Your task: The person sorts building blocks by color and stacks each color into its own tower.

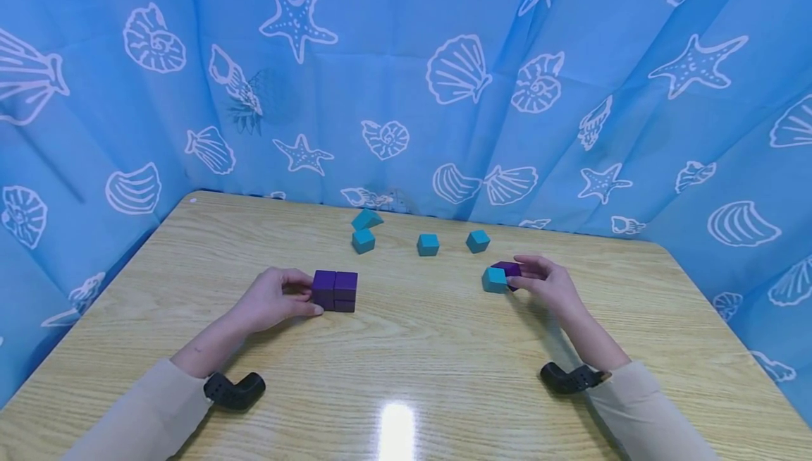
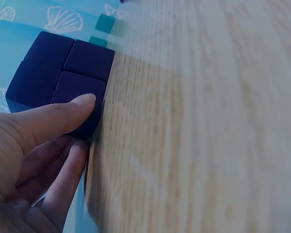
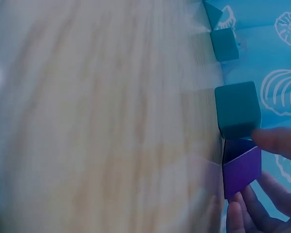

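In the head view my left hand (image 1: 279, 297) holds the left side of a compact group of purple cubes (image 1: 335, 290) on the table. The left wrist view has the thumb (image 2: 63, 114) lying across a face of one purple cube (image 2: 82, 90), with the other fingers curled by its side. Toward the right, my right hand (image 1: 550, 285) grips a purple block (image 1: 505, 268) with slanted sides between thumb and fingers. A teal cube (image 1: 494, 280) stands right against that purple block; one fingertip reaches its corner in the right wrist view. The purple block's far side is hidden.
Along the back of the wooden table (image 1: 406, 348) stand more teal blocks: a triangular one (image 1: 367, 219), a cube (image 1: 364, 241) in front of it, a middle cube (image 1: 428, 244) and another cube (image 1: 478, 241). A blue shell-patterned curtain (image 1: 393, 73) hangs behind the table.
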A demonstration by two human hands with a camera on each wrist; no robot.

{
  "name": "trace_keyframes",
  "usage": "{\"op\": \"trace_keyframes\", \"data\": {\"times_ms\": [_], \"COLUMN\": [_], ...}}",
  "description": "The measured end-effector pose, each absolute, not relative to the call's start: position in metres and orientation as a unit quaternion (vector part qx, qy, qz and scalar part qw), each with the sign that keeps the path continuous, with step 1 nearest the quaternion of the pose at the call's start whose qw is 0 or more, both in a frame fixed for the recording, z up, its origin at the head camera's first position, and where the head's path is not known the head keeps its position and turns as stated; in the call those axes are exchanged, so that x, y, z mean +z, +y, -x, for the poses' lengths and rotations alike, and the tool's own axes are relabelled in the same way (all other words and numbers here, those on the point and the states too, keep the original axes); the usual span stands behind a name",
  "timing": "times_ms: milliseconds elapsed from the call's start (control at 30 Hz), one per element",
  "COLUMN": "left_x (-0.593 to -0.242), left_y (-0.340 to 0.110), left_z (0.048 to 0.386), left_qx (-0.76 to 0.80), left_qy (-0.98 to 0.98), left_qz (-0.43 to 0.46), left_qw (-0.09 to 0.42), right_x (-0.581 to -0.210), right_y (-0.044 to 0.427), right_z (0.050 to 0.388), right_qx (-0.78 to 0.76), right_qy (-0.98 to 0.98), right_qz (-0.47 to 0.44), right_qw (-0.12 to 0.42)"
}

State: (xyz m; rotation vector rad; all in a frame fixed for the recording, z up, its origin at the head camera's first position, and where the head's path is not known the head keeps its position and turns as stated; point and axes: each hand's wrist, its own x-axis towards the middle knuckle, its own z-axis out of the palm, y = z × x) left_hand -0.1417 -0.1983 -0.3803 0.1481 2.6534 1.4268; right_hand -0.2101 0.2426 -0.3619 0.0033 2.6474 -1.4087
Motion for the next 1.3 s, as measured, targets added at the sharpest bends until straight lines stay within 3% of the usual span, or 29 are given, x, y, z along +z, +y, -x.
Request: {"op": "trace_keyframes", "data": {"times_ms": [1300], "left_x": [-0.3803], "left_y": [-0.1982], "left_z": [0.1416], "left_qx": [0.473], "left_qy": [0.878], "left_qz": [-0.044], "left_qw": [0.065], "right_x": [-0.3644], "right_y": [0.2399], "right_z": [0.2150], "right_qx": [-0.456], "right_qy": [0.884], "right_qz": [-0.072], "right_qw": [0.071]}}
